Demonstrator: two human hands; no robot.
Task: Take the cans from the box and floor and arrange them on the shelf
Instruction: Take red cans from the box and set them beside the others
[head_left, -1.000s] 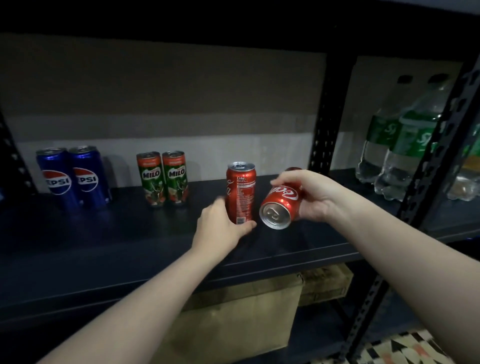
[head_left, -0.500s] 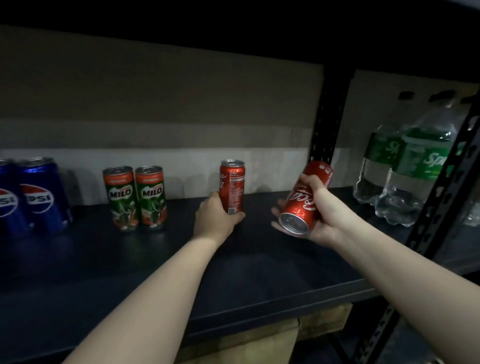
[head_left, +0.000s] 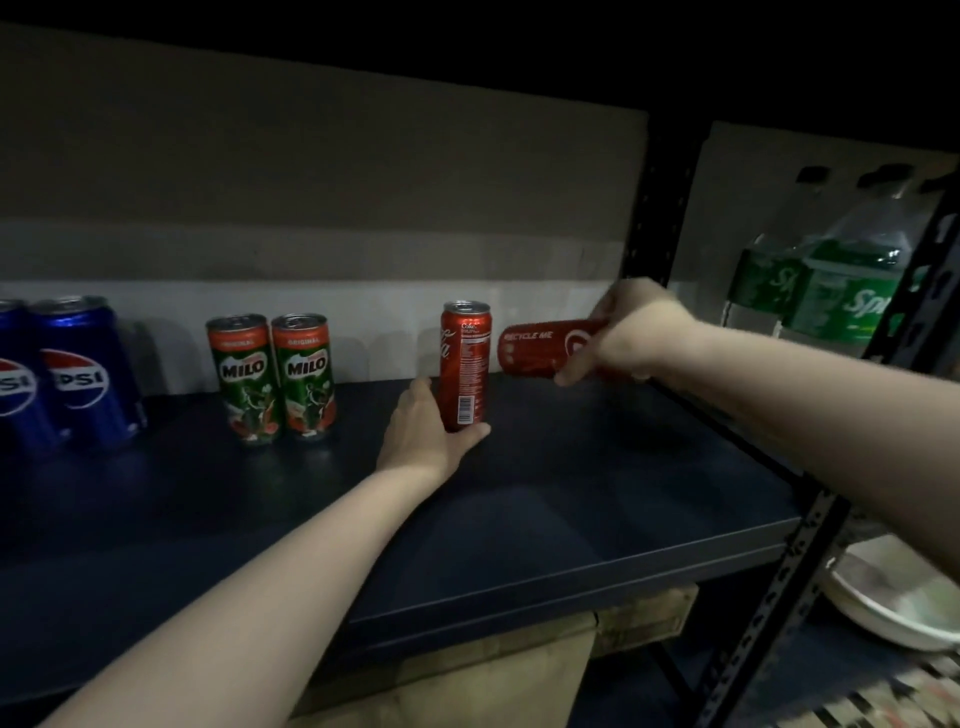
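Note:
A red Coke can (head_left: 465, 364) stands upright near the back of the dark shelf (head_left: 571, 499). My left hand (head_left: 428, 428) grips its lower part, thumb in front at the base. My right hand (head_left: 631, 332) holds a second red Coke can (head_left: 540, 345) on its side in the air, just right of the upright one, with its end pointing left. Two Milo cans (head_left: 275, 376) stand side by side further left. Two blue Pepsi cans (head_left: 67, 374) stand at the far left, one cut off by the frame edge.
A black perforated upright (head_left: 652, 249) rises behind my right hand; another post (head_left: 810, 545) stands at the front right. Green-labelled Sprite bottles (head_left: 831, 280) fill the neighbouring bay. A cardboard box (head_left: 498, 675) sits below the shelf, and a white bowl (head_left: 898, 597) lies at lower right.
My left hand pushed the upright Coke can toward the back of the shelf. My right hand lifted its can, turned it sideways and carried it further in, beside the upright one.

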